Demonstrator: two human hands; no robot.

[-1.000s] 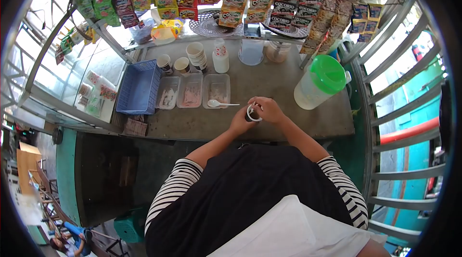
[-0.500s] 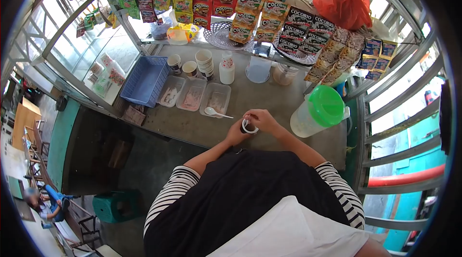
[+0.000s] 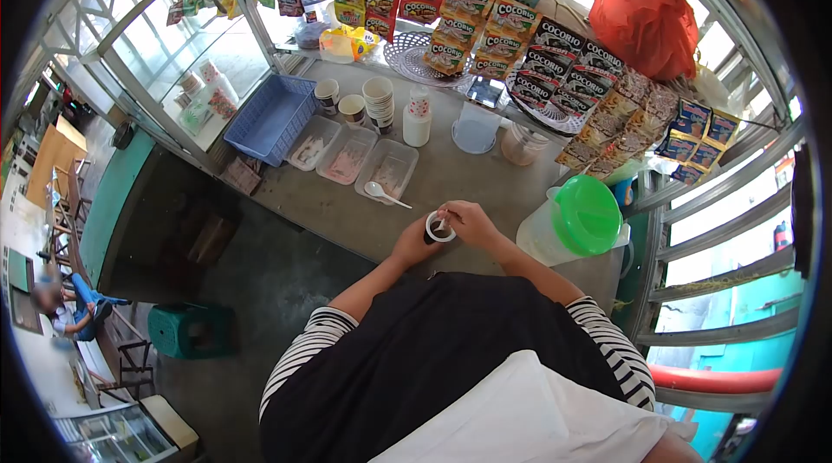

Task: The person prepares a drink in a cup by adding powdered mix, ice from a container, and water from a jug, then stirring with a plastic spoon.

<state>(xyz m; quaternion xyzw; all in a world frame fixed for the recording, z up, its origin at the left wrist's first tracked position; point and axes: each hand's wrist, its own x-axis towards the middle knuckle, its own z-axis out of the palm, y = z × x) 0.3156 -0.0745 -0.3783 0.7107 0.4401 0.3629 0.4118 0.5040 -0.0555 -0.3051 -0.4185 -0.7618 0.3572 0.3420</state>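
My left hand [image 3: 414,243] is wrapped round a small paper cup [image 3: 440,227] with a white rim, near the counter's front edge. Dark contents show inside the cup. The fingers of my right hand [image 3: 464,222] pinch a light-coloured spoon handle that stands in the cup. Beyond the cup, a white spoon [image 3: 386,194] rests on the rim of a clear plastic tub [image 3: 400,155]. Two more clear tubs stand beside it on the left, with pale and pinkish contents.
A blue basket [image 3: 273,119], stacked paper cups [image 3: 379,100] and a white bottle [image 3: 417,123] stand at the back left. To the right is a green-lidded pitcher [image 3: 576,220]. Sachets [image 3: 548,63] hang across the back. A person [image 3: 78,311] sits far left.
The view has tilted and turned slightly. My right hand has shifted a little at the cup, and the spoon handle inside now shows more clearly. My left hand still holds the cup.
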